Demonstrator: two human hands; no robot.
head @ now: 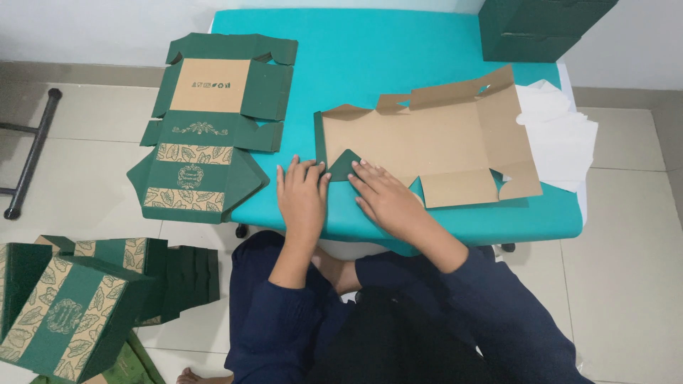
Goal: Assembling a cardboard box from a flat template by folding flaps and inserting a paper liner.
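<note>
A flat cardboard box blank (434, 139), brown on the inside and dark green outside, lies open on the teal table (384, 50). One corner flap (343, 165) is folded over so its green side shows as a triangle. My left hand (302, 195) presses flat on the table just left of that folded flap, fingertips at its edge. My right hand (388, 199) lies flat to the flap's right, fingers on the near edge of the blank. Neither hand grips anything.
A stack of unfolded green blanks (206, 128) with leaf patterns hangs over the table's left edge. White paper sheets (562, 135) lie at the right. Dark green boxes (533, 28) stand at the far right corner. Assembled green boxes (64, 313) sit on the floor, lower left.
</note>
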